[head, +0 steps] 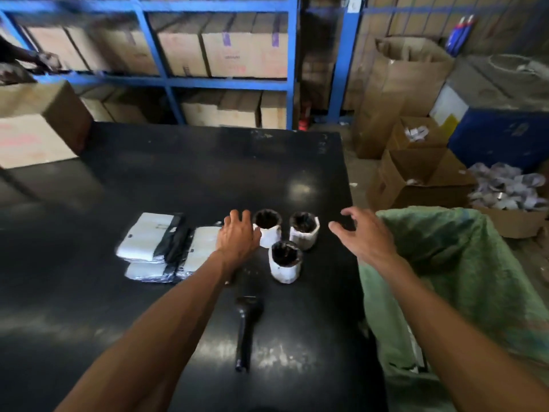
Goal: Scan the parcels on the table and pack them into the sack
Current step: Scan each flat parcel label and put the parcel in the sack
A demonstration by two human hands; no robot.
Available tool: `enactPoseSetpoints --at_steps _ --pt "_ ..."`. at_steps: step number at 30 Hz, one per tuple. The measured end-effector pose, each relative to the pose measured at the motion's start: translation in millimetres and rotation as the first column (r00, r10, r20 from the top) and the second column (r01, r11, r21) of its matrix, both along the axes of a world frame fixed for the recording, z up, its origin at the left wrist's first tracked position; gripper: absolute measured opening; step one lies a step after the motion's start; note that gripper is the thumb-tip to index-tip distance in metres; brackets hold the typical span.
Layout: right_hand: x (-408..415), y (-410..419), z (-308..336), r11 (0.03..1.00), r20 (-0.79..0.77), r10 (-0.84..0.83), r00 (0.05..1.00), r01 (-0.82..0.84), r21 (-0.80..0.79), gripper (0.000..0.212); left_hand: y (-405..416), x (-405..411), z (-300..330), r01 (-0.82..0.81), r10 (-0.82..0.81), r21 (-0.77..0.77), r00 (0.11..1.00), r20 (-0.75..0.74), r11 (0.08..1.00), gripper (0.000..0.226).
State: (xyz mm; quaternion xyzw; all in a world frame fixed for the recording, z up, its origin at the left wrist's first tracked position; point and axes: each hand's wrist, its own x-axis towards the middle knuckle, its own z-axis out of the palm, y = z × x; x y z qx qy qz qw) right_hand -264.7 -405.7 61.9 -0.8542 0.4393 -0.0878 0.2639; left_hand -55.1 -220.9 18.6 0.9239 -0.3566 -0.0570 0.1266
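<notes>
Three round parcels wrapped in white with dark tops stand on the black table (178,179): one at the back left (269,230), one at the back right (305,233), one in front (285,264). Flat white and black parcels (154,245) lie in a pile to their left. My left hand (237,234) hovers over the flat pile's right edge, fingers touching the back left round parcel, holding nothing. My right hand (361,233) is spread open to the right of the round parcels. A black handheld scanner (246,331) lies nearer me. The green sack (463,263) stands open at the table's right side.
A large cardboard box (38,123) sits on the table's far left corner, with another person's hand (47,60) above it. Blue shelving (166,81) full of cartons stands behind the table. Open cardboard boxes (416,176) and a heap of small packets (508,188) lie on the floor at the right.
</notes>
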Motion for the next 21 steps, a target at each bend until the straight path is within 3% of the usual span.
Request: enactPoseSetpoints --at_steps 3,11,18,21 --pt "34 54 1 0.995 -0.009 0.085 0.996 -0.084 0.044 0.049 46 31 -8 -0.074 0.076 0.043 0.996 -0.051 0.996 0.046" --pt "86 157 -43 0.944 -0.285 0.319 0.904 -0.277 0.177 0.068 113 87 -48 -0.165 0.193 0.131 0.952 -0.239 0.978 0.067" --pt "94 198 -81 0.928 -0.414 0.271 0.869 -0.123 0.351 0.084 114 108 -70 -0.116 0.189 0.220 0.918 -0.348 0.969 0.084" --pt "94 205 -96 0.908 -0.428 0.209 0.879 -0.012 0.419 0.093 101 113 -73 -0.142 0.229 0.280 0.924 -0.306 0.949 0.098"
